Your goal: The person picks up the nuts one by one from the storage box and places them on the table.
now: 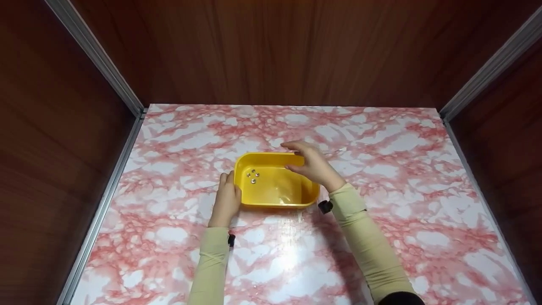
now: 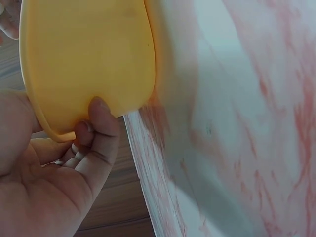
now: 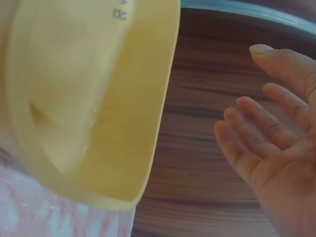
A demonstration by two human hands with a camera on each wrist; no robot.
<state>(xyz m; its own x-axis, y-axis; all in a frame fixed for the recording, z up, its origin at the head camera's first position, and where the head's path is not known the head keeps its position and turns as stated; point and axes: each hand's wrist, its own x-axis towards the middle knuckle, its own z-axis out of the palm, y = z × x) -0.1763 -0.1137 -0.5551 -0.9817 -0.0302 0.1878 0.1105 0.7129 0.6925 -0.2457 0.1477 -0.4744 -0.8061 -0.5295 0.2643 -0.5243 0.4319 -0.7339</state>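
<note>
A yellow plastic tub point(image 1: 271, 186) with rounded corners rests on the table in the head view. Several small clear gems point(image 1: 253, 181) lie inside it near its left end. My left hand point(image 1: 227, 197) holds the tub's left end; in the left wrist view its fingers point(image 2: 102, 116) press the outer wall and the thumb is partly hidden behind the rim. Over the tub's right end hovers my right hand point(image 1: 315, 165), fingers spread and thumb apart. Nothing sits in that palm in the right wrist view, where the gems point(image 3: 119, 14) show at the top.
A red-and-white marbled tabletop point(image 1: 169, 237) spreads around the tub. Dark wood panels point(image 1: 271, 51) stand behind it and at both sides, joined by grey metal edging point(image 1: 101, 63). Light glares off the table just in front of the tub.
</note>
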